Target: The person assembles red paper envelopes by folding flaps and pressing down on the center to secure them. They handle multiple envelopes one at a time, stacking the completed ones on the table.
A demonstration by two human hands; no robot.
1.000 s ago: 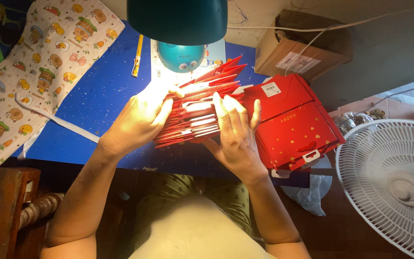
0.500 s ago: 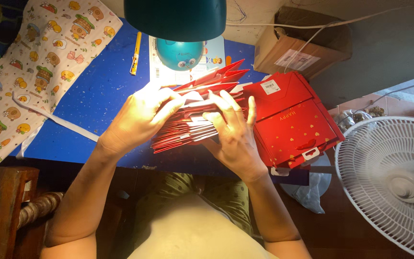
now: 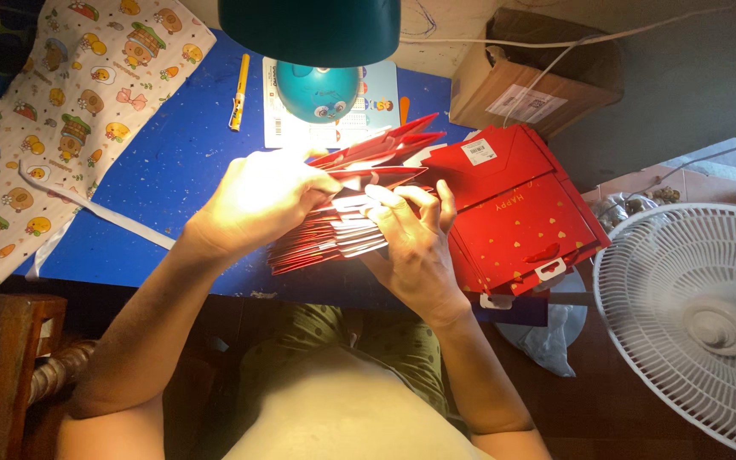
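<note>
Left hand [image 3: 259,198], right hand [image 3: 415,247] gripping fanned stack of glossy red envelopes [image 3: 342,223]

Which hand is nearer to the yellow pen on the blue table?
Left. The left hand lies below and right of the yellow pen, apart from it; the right hand is farther right.

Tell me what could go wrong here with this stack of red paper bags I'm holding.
Both hands, left hand and right hand, grip a fanned stack of red bags; loose ones could slip out and scatter. The finished red pile overhangs the blue table edge and might slide off. The nearby fan could blow light bags away.
</note>
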